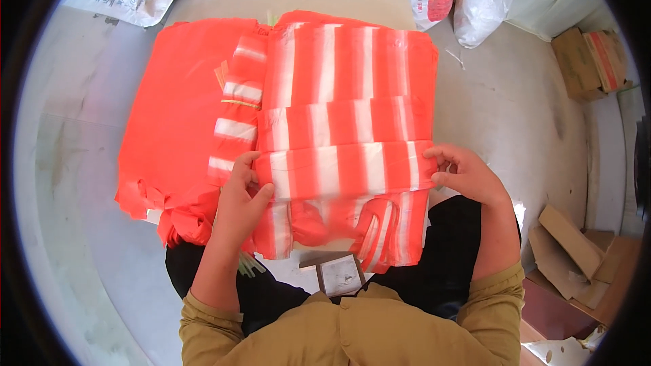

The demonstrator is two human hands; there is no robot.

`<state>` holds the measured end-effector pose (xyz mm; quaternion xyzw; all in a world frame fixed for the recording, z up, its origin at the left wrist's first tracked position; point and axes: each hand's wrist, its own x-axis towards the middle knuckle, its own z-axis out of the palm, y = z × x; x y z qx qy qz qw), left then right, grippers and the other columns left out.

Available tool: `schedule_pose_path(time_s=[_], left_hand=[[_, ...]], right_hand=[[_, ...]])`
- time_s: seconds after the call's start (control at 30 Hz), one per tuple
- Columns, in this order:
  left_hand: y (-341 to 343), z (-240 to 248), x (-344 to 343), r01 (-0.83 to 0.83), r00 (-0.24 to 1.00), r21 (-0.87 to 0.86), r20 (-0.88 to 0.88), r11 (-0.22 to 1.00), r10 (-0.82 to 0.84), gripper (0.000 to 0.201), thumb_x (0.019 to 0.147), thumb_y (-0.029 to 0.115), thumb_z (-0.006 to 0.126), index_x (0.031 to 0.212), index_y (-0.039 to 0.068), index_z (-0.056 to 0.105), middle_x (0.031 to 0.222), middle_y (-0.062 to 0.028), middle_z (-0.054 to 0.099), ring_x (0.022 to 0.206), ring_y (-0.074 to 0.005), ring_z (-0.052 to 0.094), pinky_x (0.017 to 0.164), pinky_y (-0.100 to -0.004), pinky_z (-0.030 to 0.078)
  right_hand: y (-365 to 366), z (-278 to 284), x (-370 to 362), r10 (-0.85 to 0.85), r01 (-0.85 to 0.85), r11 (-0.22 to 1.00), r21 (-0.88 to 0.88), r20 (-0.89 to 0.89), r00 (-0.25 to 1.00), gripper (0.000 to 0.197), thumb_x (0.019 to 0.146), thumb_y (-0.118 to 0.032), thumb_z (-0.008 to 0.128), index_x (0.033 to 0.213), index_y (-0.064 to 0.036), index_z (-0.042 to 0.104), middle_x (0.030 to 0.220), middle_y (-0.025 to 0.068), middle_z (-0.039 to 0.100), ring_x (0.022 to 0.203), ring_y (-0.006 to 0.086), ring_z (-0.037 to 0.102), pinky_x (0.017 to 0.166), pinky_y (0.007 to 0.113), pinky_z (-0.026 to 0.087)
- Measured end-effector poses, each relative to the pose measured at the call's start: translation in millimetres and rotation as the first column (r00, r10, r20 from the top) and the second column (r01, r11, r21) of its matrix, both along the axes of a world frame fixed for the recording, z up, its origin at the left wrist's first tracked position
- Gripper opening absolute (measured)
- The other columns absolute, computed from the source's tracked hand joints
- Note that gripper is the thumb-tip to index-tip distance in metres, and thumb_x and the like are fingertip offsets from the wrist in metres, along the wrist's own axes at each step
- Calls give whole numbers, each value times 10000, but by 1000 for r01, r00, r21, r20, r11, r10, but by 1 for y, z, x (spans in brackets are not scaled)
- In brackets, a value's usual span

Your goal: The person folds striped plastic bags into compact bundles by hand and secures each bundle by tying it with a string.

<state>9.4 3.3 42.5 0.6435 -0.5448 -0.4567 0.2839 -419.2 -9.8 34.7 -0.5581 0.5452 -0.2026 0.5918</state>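
Two hands form the grip: the left hand (245, 193) and right hand (466, 173) each pinch one side edge of the folded striped sheet (332, 169), which lies atop the striped stack (332, 61) on the tabletop (366, 0). Treat the sheet as likely light, soft and slippery; hold both fold ends under even tension. Alongside, left: a plain red stack (183, 95). Beyond: white sacks (485, 3), contents hidden. Lower right: an open carton (576, 247), contents indistinct.

I wear a mustard-brown cloth shirt (285, 340) and black trousers (451, 240).
Small round buttons (345, 308) fasten my front; the sleeves (489, 298) end in bands, leaving my left hand (243, 196) and right hand (469, 173) bare.
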Motion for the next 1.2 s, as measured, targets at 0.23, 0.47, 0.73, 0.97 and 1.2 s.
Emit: schedule_pose_path(time_s=[0.23, 0.47, 0.73, 0.97, 1.2], left_hand=[[11, 14, 6, 216, 930, -24, 309, 976, -198, 566, 792, -2, 774, 1323, 104, 609, 863, -17, 508, 759, -131, 490, 724, -264, 452], [9, 20, -7, 232, 928, 68, 284, 970, -242, 596, 777, -9, 779, 1339, 90, 606, 952, -53, 607, 779, -148, 527, 734, -280, 485], [14, 1, -8, 332, 854, -188, 477, 924, -209, 557, 760, -75, 670, 1295, 70, 619, 1077, -168, 672, 985, -350, 658, 830, -384, 527], [14, 4, -12, 332, 822, -219, 544, 917, -167, 511, 766, -103, 628, 1251, 58, 655, 974, -177, 623, 940, -372, 629, 823, -408, 513], [16, 6, -4, 357, 822, -279, 547, 891, -158, 487, 781, -113, 642, 1235, 55, 689, 927, -154, 585, 871, -335, 602, 767, -386, 495]], right_hand=[[8, 10, 10, 47, -50, 999, -20, -115, 992, 528, 818, -47, 751, 1333, -50, 637, 1023, -26, 631, 868, 81, 512, 728, 266, 452], [18, -7, 15, -16, 16, 1000, 1, -6, 1000, 629, 841, 76, 709, 1441, -30, 551, 1342, 52, 603, 1211, 138, 558, 1022, 314, 484], [25, 5, 30, 24, -108, 954, -280, -288, 957, 622, 792, -79, 754, 1391, -52, 587, 1236, 179, 667, 1136, 322, 643, 971, 375, 510], [30, 12, 46, -47, -202, 898, -390, -543, 839, 572, 817, -66, 720, 1375, -83, 595, 1127, 165, 649, 1005, 362, 652, 857, 410, 545], [28, 12, 49, -94, -275, 853, -444, -647, 757, 429, 857, -32, 610, 1266, -147, 666, 1051, 140, 622, 948, 356, 656, 795, 442, 543]])
